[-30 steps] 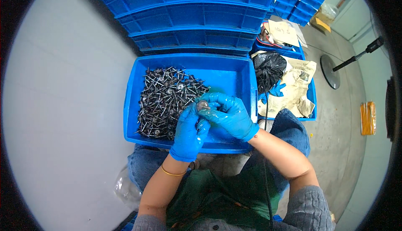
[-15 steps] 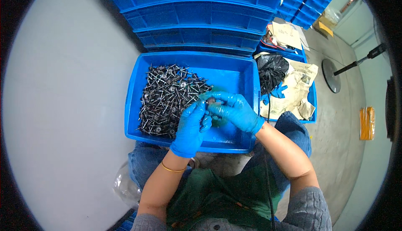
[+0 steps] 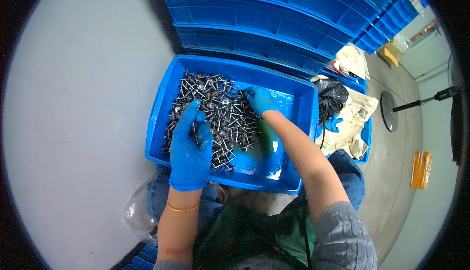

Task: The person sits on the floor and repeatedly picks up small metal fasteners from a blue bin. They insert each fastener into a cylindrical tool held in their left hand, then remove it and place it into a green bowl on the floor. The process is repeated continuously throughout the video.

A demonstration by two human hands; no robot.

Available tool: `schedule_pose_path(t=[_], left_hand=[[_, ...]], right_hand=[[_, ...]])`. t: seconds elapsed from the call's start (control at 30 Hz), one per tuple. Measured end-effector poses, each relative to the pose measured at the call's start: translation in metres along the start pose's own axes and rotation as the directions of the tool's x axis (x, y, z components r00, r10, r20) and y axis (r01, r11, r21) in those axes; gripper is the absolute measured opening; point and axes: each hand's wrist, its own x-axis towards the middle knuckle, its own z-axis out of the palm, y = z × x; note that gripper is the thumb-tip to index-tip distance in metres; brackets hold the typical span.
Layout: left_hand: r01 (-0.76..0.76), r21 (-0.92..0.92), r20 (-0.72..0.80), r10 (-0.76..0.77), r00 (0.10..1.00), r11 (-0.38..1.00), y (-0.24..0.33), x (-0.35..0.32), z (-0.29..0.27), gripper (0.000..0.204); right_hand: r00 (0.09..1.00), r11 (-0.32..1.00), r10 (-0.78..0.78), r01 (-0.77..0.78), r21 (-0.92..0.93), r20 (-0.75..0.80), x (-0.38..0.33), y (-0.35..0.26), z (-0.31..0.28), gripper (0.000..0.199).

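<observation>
So there's a big pile of small dark metal screws point(image 3: 210, 118) heaped in the left half of a blue plastic bin point(image 3: 303, 123) sitting on the person's lap. The left hand point(image 3: 190, 147), in a blue glove, lies flat on the near-left part of the pile with fingers loosely spread. The right hand point(image 3: 259, 99), gloved too, reaches to the far edge of the heap, fingers curled in; looks like it's pinching a screw or two, but hard to tell. More empty blue bins point(image 3: 274, 20) are stacked just behind, and a black bag point(image 3: 332, 101) sits to the right.
</observation>
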Motion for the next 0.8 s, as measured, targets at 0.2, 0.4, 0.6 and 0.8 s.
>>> schedule_pose_path(t=[0.2, 0.4, 0.6, 0.8], left_hand=[[-0.095, 0.204, 0.053, 0.086, 0.995, 0.974, -0.004, -0.001, -0.007, 0.033], [0.116, -0.132, -0.060, -0.124, 0.990, 0.984, -0.013, 0.001, 0.009, 0.029], [0.043, 0.237, 0.073, -0.062, 0.995, 0.970, -0.040, -0.003, 0.021, 0.022], [-0.045, 0.434, 0.242, -0.068, 0.968, 0.900, -0.056, -0.017, 0.039, 0.010]], right_hand=[[0.951, 0.965, 0.195, -0.142, -0.220, 0.240, 0.025, -0.034, 0.002, 0.032], [0.933, 0.824, 0.237, -0.341, 0.452, 0.270, 0.012, -0.013, -0.016, 0.022], [0.790, 0.064, 0.109, -0.611, 0.789, 0.603, -0.084, -0.096, -0.110, 0.022], [0.901, 0.333, 0.099, -0.429, 0.840, 0.422, -0.144, -0.107, -0.142, 0.022]])
